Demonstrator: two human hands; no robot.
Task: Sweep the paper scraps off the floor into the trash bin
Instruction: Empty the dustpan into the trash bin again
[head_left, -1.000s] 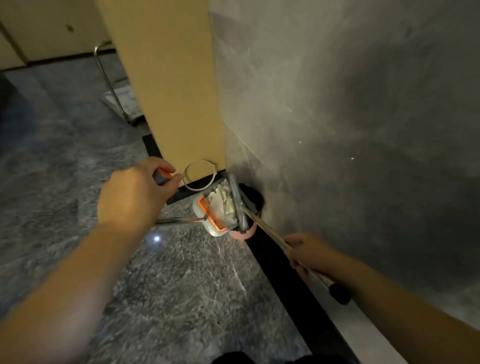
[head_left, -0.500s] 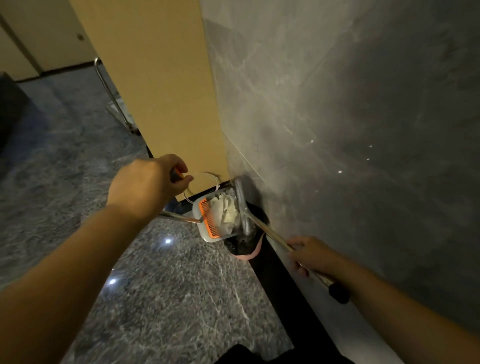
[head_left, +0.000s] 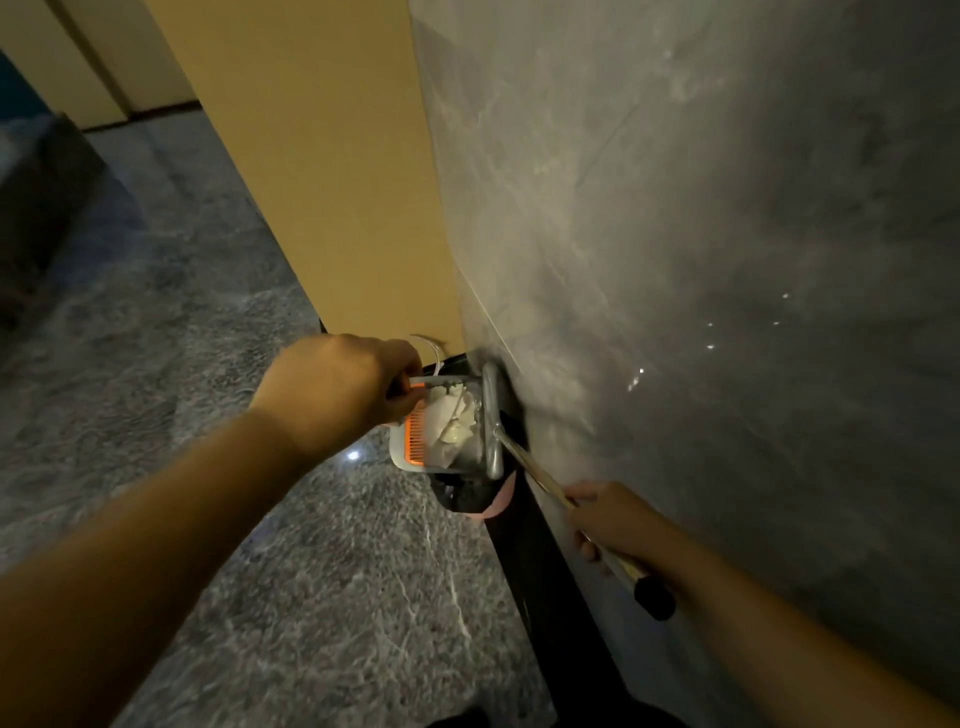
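Where the grey marble wall meets the floor, white crumpled paper scraps are held inside a pale dustpan, heaped against its orange comb teeth. The dustpan is raised and tilted over the trash bin, a dark-lined bin with a pink rim, set close against the black skirting. The dustpan's handle is gripped by the left hand, its fingers curled tightly round it at the pan's upper edge. A grey broom head is laid across the pan's far side, next to the scraps, beside the wall. The broom's shaft runs down and right to the right hand, whose fingers are wrapped round it above the black end cap. A tan panel stands behind the bin, with a thin white loop visible at its foot. The floor is dark veined stone.
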